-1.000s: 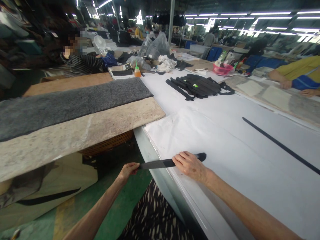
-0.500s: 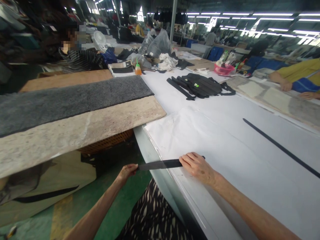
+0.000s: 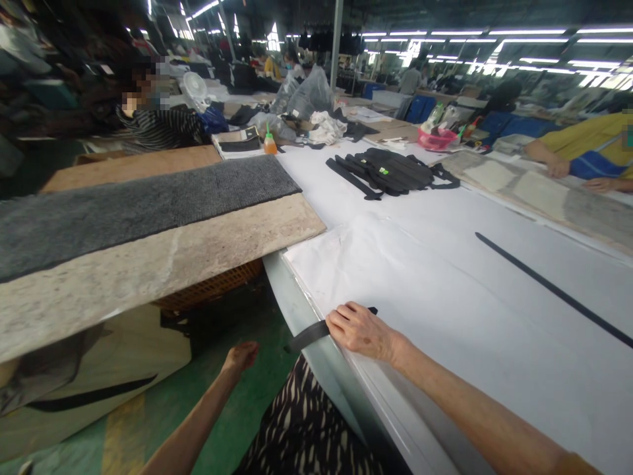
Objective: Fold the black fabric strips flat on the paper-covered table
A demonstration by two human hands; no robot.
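Note:
My right hand (image 3: 359, 332) is closed around a dark fabric strip (image 3: 310, 335) at the near edge of the white-covered table (image 3: 425, 277). One end of the strip bends down over the edge, and a short tip shows beyond my knuckles. My left hand (image 3: 241, 356) is apart from the strip, lower and to the left over the floor. Its fingers are curled in, and whatever they may hold is hidden. Another long dark strip (image 3: 548, 284) lies on the table to the right. A pile of black pieces (image 3: 395, 170) with small green tags lies farther back.
At left, a board (image 3: 277, 224) bears a grey felt-like mat (image 3: 198, 198). An orange bottle (image 3: 270, 144) and a pink basket (image 3: 437, 138) stand farther back. Co-workers are at the left (image 3: 153, 125) and right (image 3: 588, 145). A brown basket (image 3: 212, 287) sits under the board.
My left hand has come off the strip's end and moved slightly left and down. That end now droops. My right hand, still on the strip, has shifted left toward the table edge.

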